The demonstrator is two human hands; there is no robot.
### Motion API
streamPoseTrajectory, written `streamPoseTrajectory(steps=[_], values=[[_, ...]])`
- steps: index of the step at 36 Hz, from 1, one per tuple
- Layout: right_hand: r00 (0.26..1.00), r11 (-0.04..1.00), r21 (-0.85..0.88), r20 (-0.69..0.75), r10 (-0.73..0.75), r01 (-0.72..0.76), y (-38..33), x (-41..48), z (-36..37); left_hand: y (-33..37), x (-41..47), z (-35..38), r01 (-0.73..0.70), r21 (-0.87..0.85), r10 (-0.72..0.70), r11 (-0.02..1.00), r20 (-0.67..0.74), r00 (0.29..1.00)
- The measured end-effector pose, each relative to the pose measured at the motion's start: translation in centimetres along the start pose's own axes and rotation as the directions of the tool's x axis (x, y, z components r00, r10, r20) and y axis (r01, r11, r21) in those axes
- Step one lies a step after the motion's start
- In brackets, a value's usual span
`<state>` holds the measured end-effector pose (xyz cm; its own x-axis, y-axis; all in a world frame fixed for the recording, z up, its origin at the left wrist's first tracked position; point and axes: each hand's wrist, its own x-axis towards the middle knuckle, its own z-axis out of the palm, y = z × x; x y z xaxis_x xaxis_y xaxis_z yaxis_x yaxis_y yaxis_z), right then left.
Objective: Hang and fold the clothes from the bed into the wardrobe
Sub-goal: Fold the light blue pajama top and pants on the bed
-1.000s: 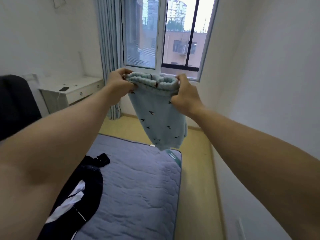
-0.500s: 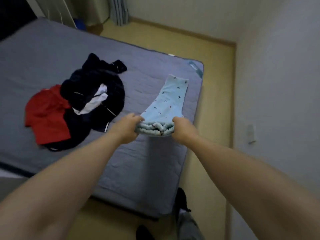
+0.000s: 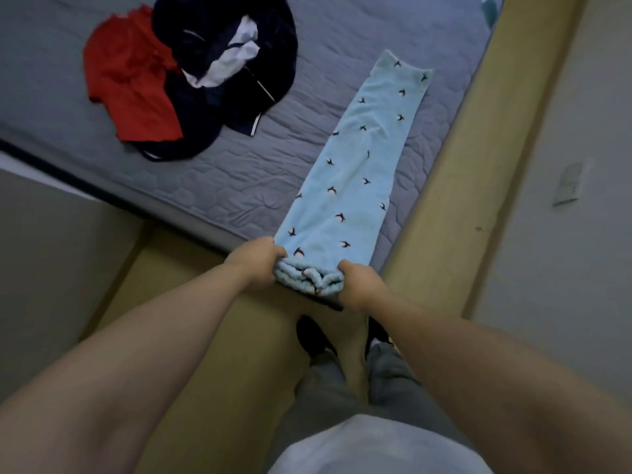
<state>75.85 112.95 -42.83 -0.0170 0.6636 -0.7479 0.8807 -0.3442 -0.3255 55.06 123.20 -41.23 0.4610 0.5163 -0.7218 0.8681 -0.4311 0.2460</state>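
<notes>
1. While the left hand [image 3: 254, 263] and the right hand [image 3: 359, 285] each grip a side of the bunched waistband, the blue trousers [image 3: 355, 165] lie stretched along the bed [image 3: 239, 193], close to its right edge, with the cuffs at the far end.
2. The hands are apart, right at the bed's near edge. My call: keep the pull even so the stacked legs lie flat and lined up.
3. Next, I'd judge, smooth any ripple, then fold the waistband toward the far cuffs, edges matched.
4. The fabric looks soft and fleecy, pale blue with small dark birds; the waistband ruffles thickly.
5. The bed cover is grey, quilted and lightly wrinkled.
6. Far left, a red top [image 3: 130, 80] touches a crumpled navy jacket [image 3: 232, 80] with a white lining: two limp heaps.
</notes>
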Motion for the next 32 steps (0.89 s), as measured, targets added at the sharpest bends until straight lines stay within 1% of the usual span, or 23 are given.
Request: streamPoseTrajectory(steps=[4, 5, 7, 9, 12, 14, 15, 16, 19, 21, 23, 26, 29, 32], values=[[0.994, 0.999, -0.01, 0.096, -0.049, 0.05, -1.6, -1.8, 2.3, -0.7, -2.9, 1.7, 0.035, -0.003, -0.034, 0.999, 0.083, 0.996], [0.99, 0.998, -0.009, 0.13, -0.061, 0.063, -2.0, -2.1, 2.9, -0.8, -3.4, 2.0, 0.059, -0.011, -0.057, 0.998, 0.129, 0.99], [0.965, 0.993, -0.049, 0.243, -0.096, 0.111, -2.9, -2.8, 4.0, -1.3, -4.4, 2.5, 0.093, -0.01, -0.087, 0.996, 0.281, 0.956], [0.922, 0.984, -0.08, 0.367, -0.12, 0.16, -3.8, -3.5, 5.1, -1.7, -5.2, 2.6, 0.099, 0.022, -0.098, 0.995, 0.444, 0.891], [0.843, 0.98, -0.047, 0.518, -0.143, 0.194, -5.2, -4.1, 5.8, -2.0, -5.9, 1.8, 0.131, 0.07, -0.145, 0.989, 0.647, 0.749], [0.805, 0.979, -0.006, 0.57, -0.166, 0.206, -6.1, -4.2, 5.5, -1.9, -5.9, 0.8, 0.158, 0.099, -0.18, 0.982, 0.73, 0.66], [0.793, 0.975, 0.006, 0.581, -0.185, 0.223, -6.3, -4.1, 5.2, -1.7, -5.7, 0.2, 0.162, 0.121, -0.197, 0.979, 0.746, 0.636], [0.787, 0.97, 0.009, 0.583, -0.202, 0.243, -6.5, -4.0, 4.6, -1.4, -5.3, -0.4, 0.155, 0.145, -0.211, 0.977, 0.748, 0.629], [0.805, 0.954, -0.036, 0.547, -0.23, 0.297, -6.0, -3.1, 2.4, 0.0, -3.7, -2.6, 0.121, 0.218, -0.243, 0.968, 0.705, 0.666], [0.827, 0.96, -0.018, 0.512, -0.232, 0.28, -4.9, -2.0, 0.3, 1.4, -1.9, -4.3, 0.119, 0.243, -0.255, 0.963, 0.669, 0.698], [0.851, 0.969, 0.047, 0.469, -0.236, 0.243, -3.0, -0.4, -2.1, 3.0, 0.3, -6.6, 0.108, 0.269, -0.26, 0.957, 0.63, 0.732], [0.892, 0.965, 0.21, 0.39, -0.227, 0.154, 0.5, 2.6, -6.0, 5.4, 4.5, -10.5, 0.057, 0.319, -0.237, 0.946, 0.56, 0.794], [0.921, 0.931, 0.355, 0.331, -0.205, 0.08, 4.3, 6.6, -10.4, 7.3, 10.5, -14.5, 0.113, 0.253, -0.235, 0.961, 0.532, 0.813], [0.937, 0.903, 0.417, 0.263, -0.228, 0.103, 8.1, 11.1, -15.3, 9.1, 17.1, -18.6, 0.164, 0.192, -0.239, 0.968, 0.489, 0.839]])
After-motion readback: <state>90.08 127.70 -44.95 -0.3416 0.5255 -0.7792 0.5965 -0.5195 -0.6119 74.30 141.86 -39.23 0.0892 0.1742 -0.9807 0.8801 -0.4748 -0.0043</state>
